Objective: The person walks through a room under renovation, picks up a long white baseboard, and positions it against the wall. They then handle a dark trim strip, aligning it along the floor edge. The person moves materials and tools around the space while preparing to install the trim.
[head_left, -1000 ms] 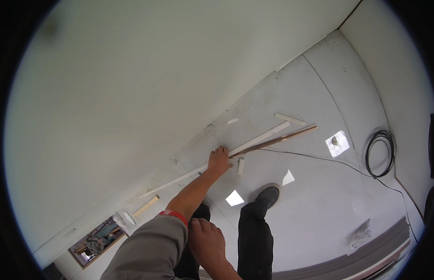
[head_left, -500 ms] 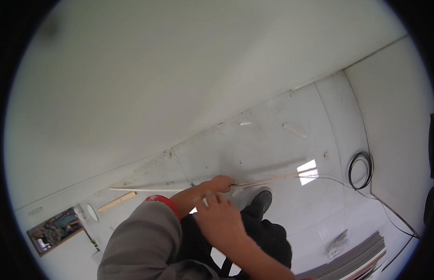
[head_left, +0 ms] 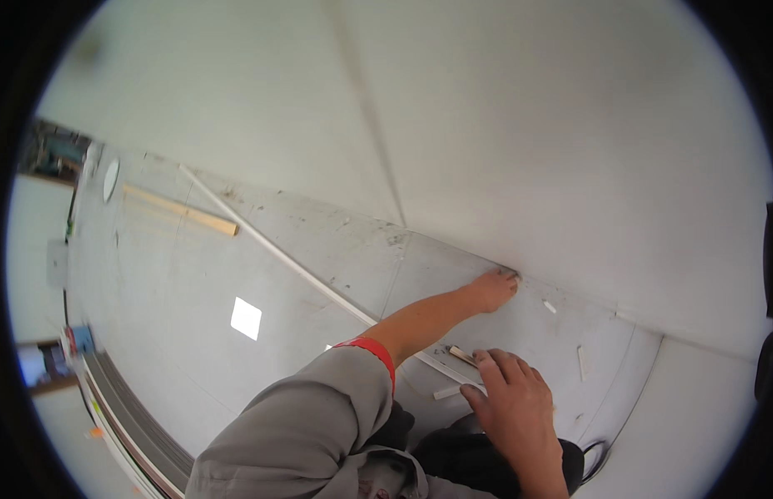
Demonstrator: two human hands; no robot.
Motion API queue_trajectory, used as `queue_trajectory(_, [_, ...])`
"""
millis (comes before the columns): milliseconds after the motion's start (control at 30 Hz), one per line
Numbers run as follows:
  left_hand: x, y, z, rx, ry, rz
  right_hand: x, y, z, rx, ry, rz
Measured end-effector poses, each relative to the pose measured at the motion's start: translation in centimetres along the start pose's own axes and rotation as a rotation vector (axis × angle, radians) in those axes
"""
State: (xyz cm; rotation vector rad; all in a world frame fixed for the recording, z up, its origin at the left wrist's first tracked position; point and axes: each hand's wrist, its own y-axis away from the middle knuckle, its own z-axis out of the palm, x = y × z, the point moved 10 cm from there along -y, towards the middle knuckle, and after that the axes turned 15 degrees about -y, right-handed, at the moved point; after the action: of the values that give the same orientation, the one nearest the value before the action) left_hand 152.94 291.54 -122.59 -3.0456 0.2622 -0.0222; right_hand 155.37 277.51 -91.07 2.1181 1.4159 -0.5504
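My left hand (head_left: 493,291) reaches across to the seam where the floor meets the white wall (head_left: 619,191). Its fingers are closed together there, by a small dark spot; what they hold, if anything, is hidden. Nearer to me, my right hand (head_left: 520,407) hangs over the floor with thumb and fingers apart. Beside its fingertips shows the end of a thin wooden strip (head_left: 461,356), partly covered by the hand. A long white strip (head_left: 295,266) lies slantwise on the floor and passes under my left forearm. A short white piece (head_left: 446,392) lies by my right thumb.
A yellowish wooden batten (head_left: 183,208) lies at the far left. Small white offcuts (head_left: 582,363) are scattered on the right. Long grey panels (head_left: 137,416) are stacked at lower left. Part of a black cable coil (head_left: 596,456) shows at lower right, near a side wall.
The view has turned. My left hand has gone from beside the wooden strip to the foot of the wall. My right hand has moved to the right, near the strip's end.
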Motion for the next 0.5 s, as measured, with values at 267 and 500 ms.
queue_trajectory(267, [-9.9,17.7,-2.1,-0.342,0.412,-0.193,5.8,-0.5,2.4,-0.018,0.005,0.108])
queue_trajectory(500, [-30.5,46.8,-5.9,-0.240,0.039,-0.862,4.5,-0.7,3.7,-0.236,-0.145,0.235])
